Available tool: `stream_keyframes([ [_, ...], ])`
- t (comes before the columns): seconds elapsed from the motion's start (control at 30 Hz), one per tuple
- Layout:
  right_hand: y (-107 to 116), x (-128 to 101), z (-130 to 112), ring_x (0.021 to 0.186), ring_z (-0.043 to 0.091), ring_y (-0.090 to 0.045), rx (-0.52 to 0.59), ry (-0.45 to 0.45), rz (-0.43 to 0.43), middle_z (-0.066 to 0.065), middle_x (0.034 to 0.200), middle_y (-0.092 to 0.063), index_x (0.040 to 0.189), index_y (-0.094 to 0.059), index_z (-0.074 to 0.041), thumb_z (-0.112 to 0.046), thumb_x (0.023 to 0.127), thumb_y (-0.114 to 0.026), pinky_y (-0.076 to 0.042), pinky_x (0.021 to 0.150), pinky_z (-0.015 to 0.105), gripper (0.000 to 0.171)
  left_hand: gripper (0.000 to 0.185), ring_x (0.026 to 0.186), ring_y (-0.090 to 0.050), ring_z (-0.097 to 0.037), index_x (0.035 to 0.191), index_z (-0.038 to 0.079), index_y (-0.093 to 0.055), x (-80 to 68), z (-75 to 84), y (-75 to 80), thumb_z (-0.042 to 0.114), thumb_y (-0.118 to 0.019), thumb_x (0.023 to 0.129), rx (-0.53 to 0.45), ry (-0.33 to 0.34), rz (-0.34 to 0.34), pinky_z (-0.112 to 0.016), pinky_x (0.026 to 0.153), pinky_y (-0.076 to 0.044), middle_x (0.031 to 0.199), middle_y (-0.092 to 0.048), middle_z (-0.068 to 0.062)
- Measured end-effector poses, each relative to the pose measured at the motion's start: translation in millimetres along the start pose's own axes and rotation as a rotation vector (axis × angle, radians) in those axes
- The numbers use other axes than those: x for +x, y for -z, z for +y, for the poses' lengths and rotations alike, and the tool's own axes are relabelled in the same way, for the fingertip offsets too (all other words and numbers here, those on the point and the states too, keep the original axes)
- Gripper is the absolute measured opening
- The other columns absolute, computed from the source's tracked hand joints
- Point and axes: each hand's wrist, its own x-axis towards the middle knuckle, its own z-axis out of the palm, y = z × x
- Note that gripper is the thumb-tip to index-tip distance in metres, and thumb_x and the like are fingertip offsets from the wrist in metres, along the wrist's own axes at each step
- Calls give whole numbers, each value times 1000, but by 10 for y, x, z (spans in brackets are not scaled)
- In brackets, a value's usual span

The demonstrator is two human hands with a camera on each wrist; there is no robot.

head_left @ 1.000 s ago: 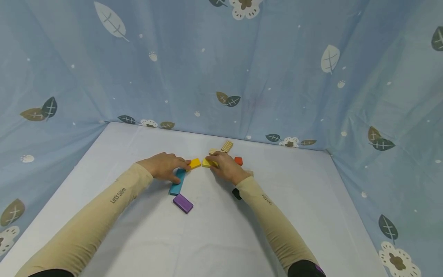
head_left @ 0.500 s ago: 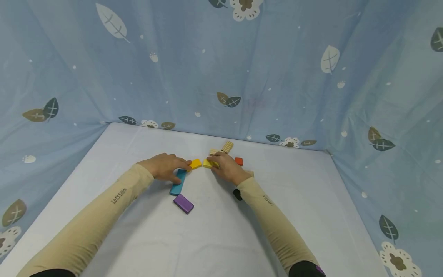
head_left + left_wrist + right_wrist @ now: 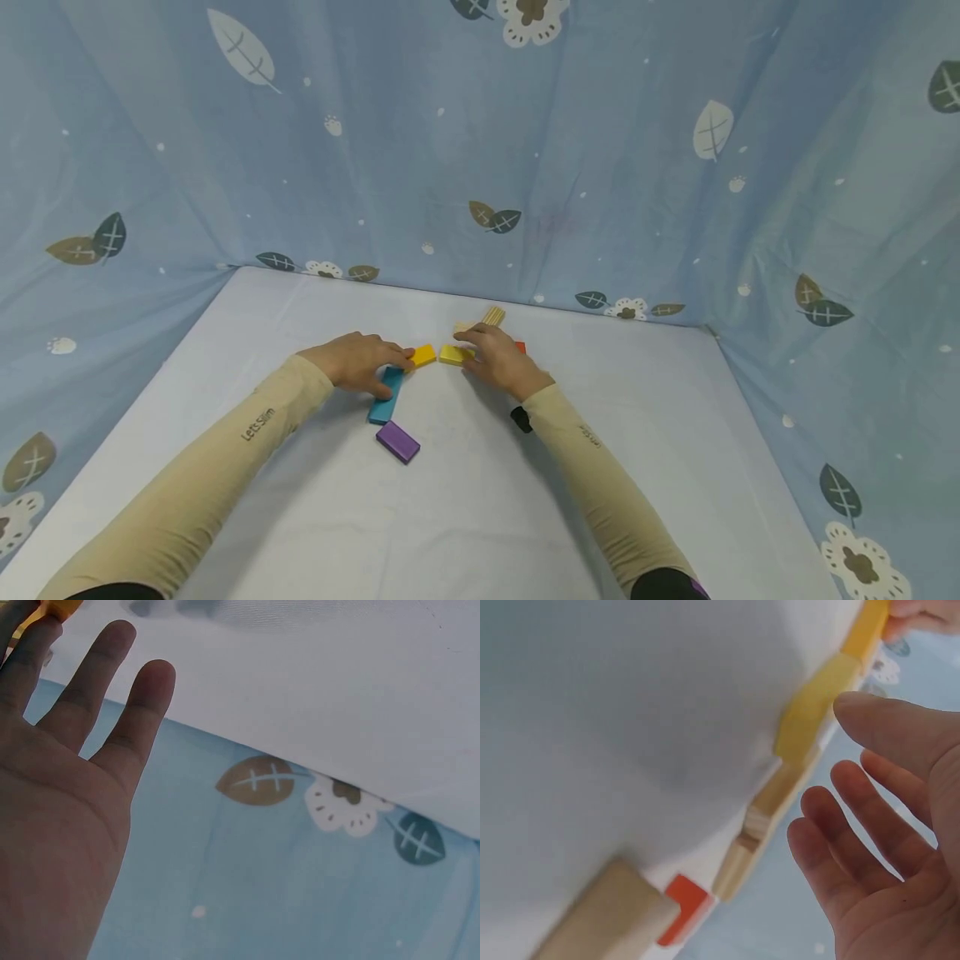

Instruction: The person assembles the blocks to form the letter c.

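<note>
In the head view my left hand (image 3: 362, 365) reaches over a flat blue block (image 3: 386, 397), its thumb at the block's side and its fingertips on an orange block (image 3: 423, 356). Its fingers (image 3: 84, 686) look fairly straight in the left wrist view. My right hand (image 3: 501, 360) is beside a yellow block (image 3: 453, 355), holding nothing. The right wrist view has the thumb near the yellow block (image 3: 810, 709) and the other fingers (image 3: 847, 825) loosely spread. Past the yellow block come pale wooden blocks (image 3: 776, 795), partly behind the right hand in the head view.
A purple block (image 3: 398, 442) lies at the near end of the blue one. A red block (image 3: 682, 909) and a larger wooden block (image 3: 607, 919) are right of the row. A black object (image 3: 521, 419) shows by the right wrist. Blue patterned cloth (image 3: 480, 150) borders the white table (image 3: 450, 525).
My right hand has drawn back slightly to the right, its fingers coming off the yellow block, which now shows more. It covers more of the red block. My left hand stays put.
</note>
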Motion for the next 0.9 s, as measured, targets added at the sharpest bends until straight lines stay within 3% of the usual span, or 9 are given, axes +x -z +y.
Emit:
stream_keyframes([
  [0.3, 157, -65, 55, 120, 23, -58, 10, -78, 43, 9, 136, -60, 140, -60, -10, -13, 93, -75, -49, 104, 35, 49, 59, 135, -48, -37, 145, 20, -58, -7, -9, -14, 37, -76, 91, -6, 6, 9, -63, 111, -35, 156, -46, -7],
  [0.57, 193, -49, 131, 113, 25, -61, 43, -50, 73, 11, 131, -59, 142, -57, -6, -8, 93, -75, -52, 98, 35, 52, 58, 136, -48, -37, 144, 19, -60, -16, -19, -17, 37, -76, 91, -8, -9, 18, -62, 111, -36, 156, -46, -6],
  [0.9, 242, 17, 150, 125, 25, -57, 39, -63, 68, 9, 135, -58, 140, -58, -5, -7, 92, -75, -47, 106, 36, 51, 61, 137, -45, -39, 145, 17, -58, -33, -35, -21, 38, -76, 91, 14, -43, 41, -65, 110, -35, 157, -44, -4],
])
